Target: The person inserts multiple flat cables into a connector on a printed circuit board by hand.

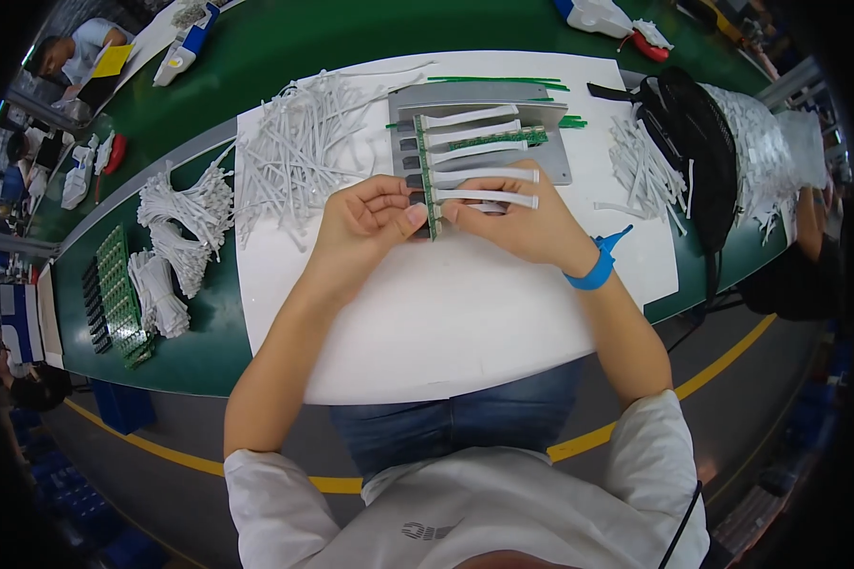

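Green circuit strip [425,169], upper centre of the frame, pinched near its lower end with left hand [370,223], rested right hand [529,226] by lowest white cable [493,198], could not tell its grip, ideally without flexing.

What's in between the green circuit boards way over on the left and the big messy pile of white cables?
In the head view, bundled white cables lie between the green circuit boards and the messy pile.
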